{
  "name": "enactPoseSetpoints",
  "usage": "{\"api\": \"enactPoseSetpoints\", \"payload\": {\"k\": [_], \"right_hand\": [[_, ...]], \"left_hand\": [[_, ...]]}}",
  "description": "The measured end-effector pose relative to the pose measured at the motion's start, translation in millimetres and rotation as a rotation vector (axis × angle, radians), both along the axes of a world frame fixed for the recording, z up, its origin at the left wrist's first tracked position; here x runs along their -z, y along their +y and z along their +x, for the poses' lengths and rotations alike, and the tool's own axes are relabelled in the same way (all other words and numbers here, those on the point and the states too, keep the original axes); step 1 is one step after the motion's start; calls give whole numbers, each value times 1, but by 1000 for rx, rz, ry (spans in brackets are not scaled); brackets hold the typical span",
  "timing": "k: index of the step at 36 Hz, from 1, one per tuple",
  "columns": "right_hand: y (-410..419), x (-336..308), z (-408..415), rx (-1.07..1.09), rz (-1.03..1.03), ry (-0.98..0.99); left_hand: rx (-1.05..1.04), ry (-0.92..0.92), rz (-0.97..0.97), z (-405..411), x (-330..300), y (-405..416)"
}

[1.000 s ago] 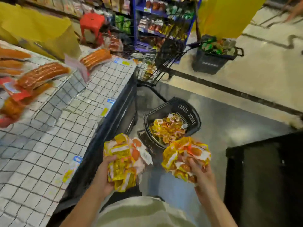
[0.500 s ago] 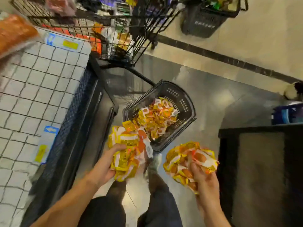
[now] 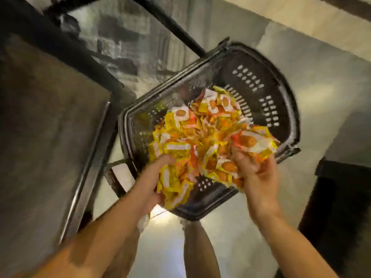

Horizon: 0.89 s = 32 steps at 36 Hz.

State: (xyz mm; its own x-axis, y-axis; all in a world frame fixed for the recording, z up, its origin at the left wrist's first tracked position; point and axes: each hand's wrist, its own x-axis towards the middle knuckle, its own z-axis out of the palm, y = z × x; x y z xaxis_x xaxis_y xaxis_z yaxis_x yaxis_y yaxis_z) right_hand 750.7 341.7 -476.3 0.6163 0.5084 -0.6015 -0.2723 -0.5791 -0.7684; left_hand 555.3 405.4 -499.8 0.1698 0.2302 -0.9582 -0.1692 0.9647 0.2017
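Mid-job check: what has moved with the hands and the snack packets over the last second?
Both hands have come down over the black basket. The left hand with the left bundle of yellow packets now hangs at the basket's near rim. The right hand with the right bundle is over the pile inside. Nothing was let go: both hands still grip their bundles. Basket and pile are unchanged.
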Motion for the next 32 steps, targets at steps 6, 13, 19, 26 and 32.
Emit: {"api": "enactPoseSetpoints", "payload": {"k": [6,13,19,26,32], "right_hand": [[44,91,51,-149,-36,-96],[61,140,94,-197,-30,-78],[53,186,108,-507,-402,-62],[59,196,109,-642,-576,-126],[45,140,96,-669,-484,-73]], "left_hand": [[-54,22,6,53,84,13],[-136,-93,-17,64,132,15],[111,198,-28,55,165,-8],[178,522,120,59,171,-21],[432,493,167,37,131,-28]]}}
